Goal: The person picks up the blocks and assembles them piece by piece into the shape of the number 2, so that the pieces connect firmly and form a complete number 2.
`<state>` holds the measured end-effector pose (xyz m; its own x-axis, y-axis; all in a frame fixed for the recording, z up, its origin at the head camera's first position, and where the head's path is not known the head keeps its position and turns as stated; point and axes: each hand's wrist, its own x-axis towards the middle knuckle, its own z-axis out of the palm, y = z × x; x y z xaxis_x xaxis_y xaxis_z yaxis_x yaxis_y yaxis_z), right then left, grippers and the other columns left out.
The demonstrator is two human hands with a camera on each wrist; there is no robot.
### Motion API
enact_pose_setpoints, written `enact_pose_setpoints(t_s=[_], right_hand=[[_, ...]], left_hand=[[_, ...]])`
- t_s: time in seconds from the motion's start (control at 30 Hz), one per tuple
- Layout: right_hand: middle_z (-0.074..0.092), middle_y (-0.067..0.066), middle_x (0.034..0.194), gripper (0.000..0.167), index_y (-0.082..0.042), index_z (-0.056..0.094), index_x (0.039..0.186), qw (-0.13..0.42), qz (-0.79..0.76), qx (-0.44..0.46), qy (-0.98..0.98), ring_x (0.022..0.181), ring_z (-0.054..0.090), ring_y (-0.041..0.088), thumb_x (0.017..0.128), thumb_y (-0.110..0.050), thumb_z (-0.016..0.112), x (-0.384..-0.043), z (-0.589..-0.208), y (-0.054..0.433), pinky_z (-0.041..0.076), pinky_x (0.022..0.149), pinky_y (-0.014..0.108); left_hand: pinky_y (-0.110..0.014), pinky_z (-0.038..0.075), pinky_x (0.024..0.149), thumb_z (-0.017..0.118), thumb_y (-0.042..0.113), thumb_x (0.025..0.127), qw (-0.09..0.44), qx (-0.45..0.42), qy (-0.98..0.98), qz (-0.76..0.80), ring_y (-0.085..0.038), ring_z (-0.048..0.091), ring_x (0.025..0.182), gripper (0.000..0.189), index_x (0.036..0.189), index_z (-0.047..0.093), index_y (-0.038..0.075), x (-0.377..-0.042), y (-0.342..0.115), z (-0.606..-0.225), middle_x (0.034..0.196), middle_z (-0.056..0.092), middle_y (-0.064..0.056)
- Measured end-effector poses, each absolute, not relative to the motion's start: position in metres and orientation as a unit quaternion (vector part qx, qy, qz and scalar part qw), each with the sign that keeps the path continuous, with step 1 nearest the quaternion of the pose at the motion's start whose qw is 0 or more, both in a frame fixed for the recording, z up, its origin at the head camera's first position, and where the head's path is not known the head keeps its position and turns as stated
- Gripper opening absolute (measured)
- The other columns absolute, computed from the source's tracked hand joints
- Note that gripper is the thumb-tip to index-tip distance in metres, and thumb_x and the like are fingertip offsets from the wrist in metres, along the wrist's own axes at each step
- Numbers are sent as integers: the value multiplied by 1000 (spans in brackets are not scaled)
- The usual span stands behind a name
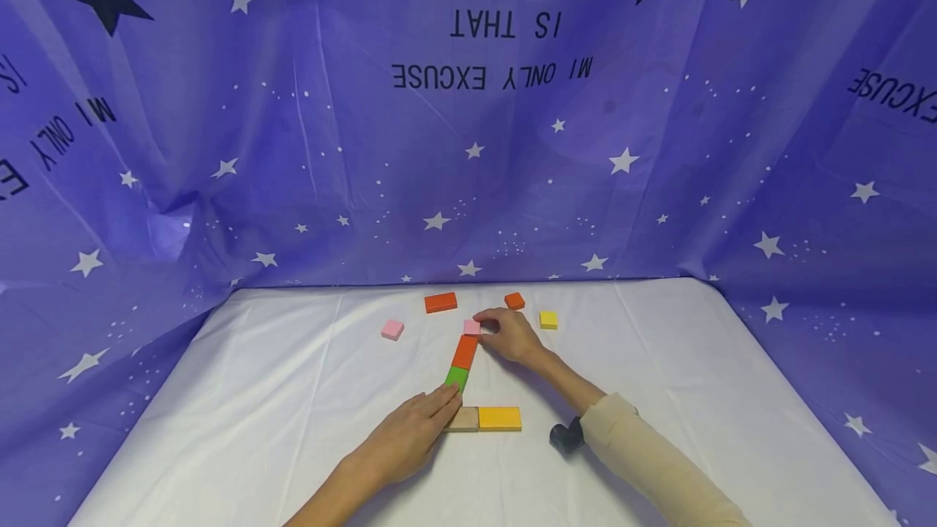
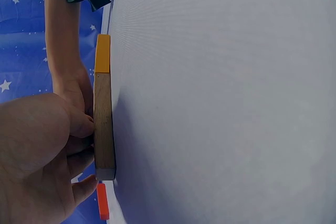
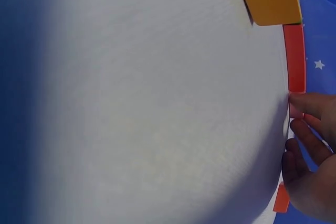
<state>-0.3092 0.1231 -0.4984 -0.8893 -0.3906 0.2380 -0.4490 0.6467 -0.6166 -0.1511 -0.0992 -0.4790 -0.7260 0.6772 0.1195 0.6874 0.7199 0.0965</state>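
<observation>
My right hand pinches a small pink block at the far end of a slanting row. Behind it in that row come a red-orange block and a green block. My left hand lies with its fingers extended, fingertips at the green block's near end and partly covering a plain wooden block. An orange-yellow block sits end to end with the wooden one. In the right wrist view, thumb and finger meet around the pink block, against the red block's end.
Loose blocks lie toward the back of the white table: a pink one, a long red-orange one, a small red-orange one and a yellow one. A purple star-patterned cloth hangs around the table.
</observation>
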Motion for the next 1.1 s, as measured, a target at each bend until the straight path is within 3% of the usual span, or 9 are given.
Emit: enact_pose_setpoints(t_s=[0.2,0.4,0.57,0.77,0.87,0.97,1.1], right_hand=[[71,10,114,32,-5,73,116,42,345,234,-908,106,64,26,84,-6,79,-310,-500,122,51,95,41],[72,8,110,31,-5,74,116,45,341,240,-908,89,61,21,85,-7,79,-310,-500,122,53,83,38],[72,9,113,32,-5,73,116,40,343,238,-908,98,64,23,85,-5,78,-309,-497,122,53,89,41],[72,8,111,31,-5,74,116,33,346,235,-908,94,62,23,85,-5,77,-308,-497,121,52,87,40],[72,9,113,32,-5,74,116,34,346,236,-907,100,64,24,85,-5,77,-308,-497,122,52,91,41],[71,10,115,35,-5,72,119,31,346,235,-908,108,64,27,84,-5,78,-308,-496,122,50,97,44],[72,11,111,42,-5,69,123,30,344,235,-908,106,65,27,82,-3,79,-309,-495,124,50,96,43]], left_hand=[[-45,46,102,62,9,97,61,-381,-920,-68,-28,48,134,45,140,55,-2,-151,-99,-479,146,50,-16],[-45,44,105,60,10,99,44,-371,-925,-63,-26,46,137,45,142,53,0,-151,-99,-478,149,48,-14],[-45,44,105,59,11,99,36,-367,-927,-66,-26,45,137,45,142,53,0,-151,-99,-478,150,47,-13],[-45,44,105,59,11,99,37,-368,-927,-69,-25,45,137,45,142,53,0,-150,-99,-479,150,47,-13],[-45,44,105,59,11,99,39,-369,-926,-68,-25,45,137,45,142,53,0,-150,-99,-479,150,48,-13],[-44,44,105,59,11,99,38,-369,-926,-67,-25,45,137,45,142,53,0,-151,-99,-479,150,47,-13],[-44,43,105,59,11,99,37,-369,-926,-66,-25,44,138,45,143,53,0,-151,-99,-479,150,47,-13]])
